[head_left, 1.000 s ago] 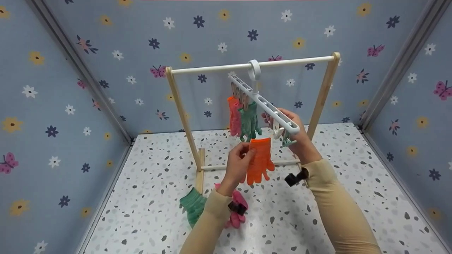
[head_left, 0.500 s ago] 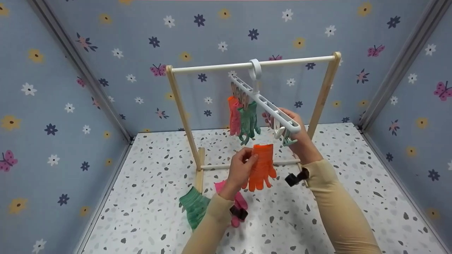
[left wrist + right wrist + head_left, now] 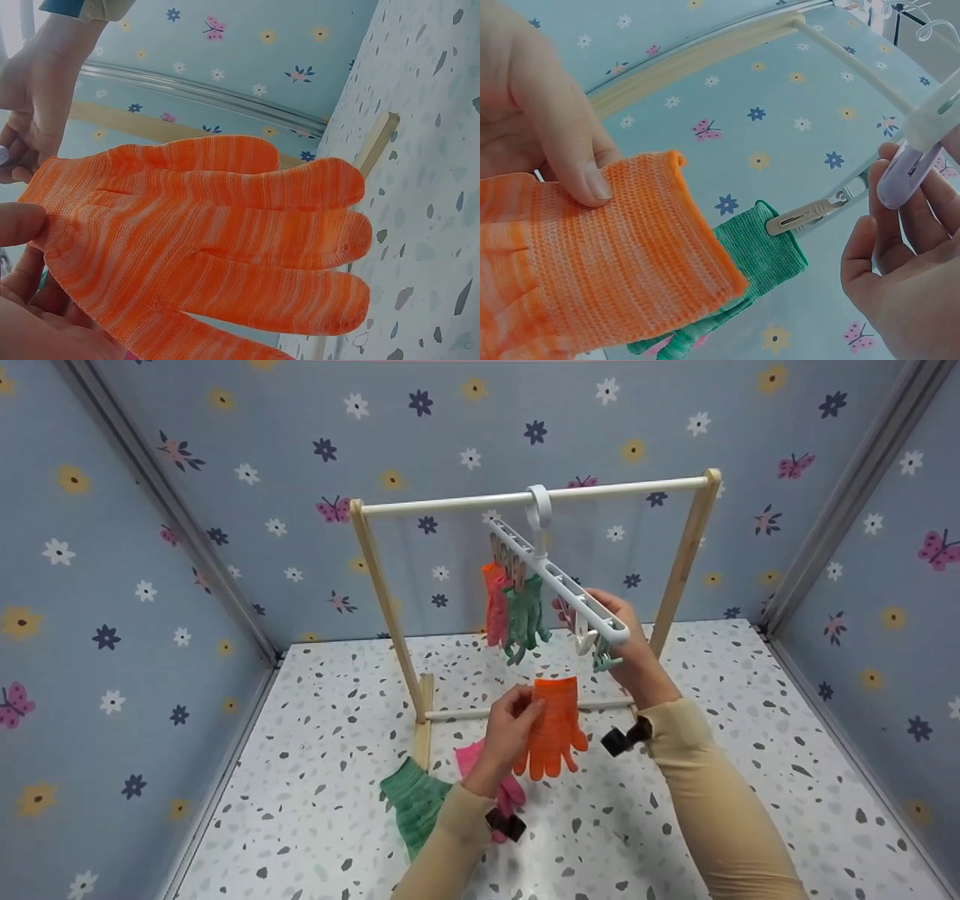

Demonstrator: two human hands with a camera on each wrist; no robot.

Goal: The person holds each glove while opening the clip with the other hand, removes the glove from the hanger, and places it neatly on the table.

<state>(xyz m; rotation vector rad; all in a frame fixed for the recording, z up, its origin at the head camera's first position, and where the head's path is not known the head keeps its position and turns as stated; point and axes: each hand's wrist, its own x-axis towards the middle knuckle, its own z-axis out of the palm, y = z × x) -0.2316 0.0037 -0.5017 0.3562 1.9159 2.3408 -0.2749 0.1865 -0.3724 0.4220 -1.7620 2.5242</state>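
Observation:
My left hand [image 3: 508, 731] pinches an orange knit glove [image 3: 556, 727] near its cuff, thumb in front. The glove hangs fingers down, cuff up, below the white clip hanger [image 3: 562, 582]. My right hand [image 3: 911, 277] is at the near half of the hanger, fingers curled around a purple clothes peg [image 3: 904, 176]. In the right wrist view the orange cuff is to the left of that peg, apart from it. Beside the right hand hang a white peg [image 3: 585, 642] and a green peg [image 3: 604, 658]. A green glove [image 3: 761, 251] hangs from a beige peg [image 3: 802, 216] behind the orange cuff.
The hanger hooks over a wooden rack's white bar [image 3: 450, 504]. Farther along it hang a pink glove [image 3: 496, 622] and another orange glove [image 3: 492, 574]. On the speckled surface lie a green glove [image 3: 412, 802] and a pink glove [image 3: 513, 793], partly behind the left arm.
My left hand has lowered the orange glove, moving it away from the hanger and slightly right. My right hand stays at the hanger, which has shifted only slightly.

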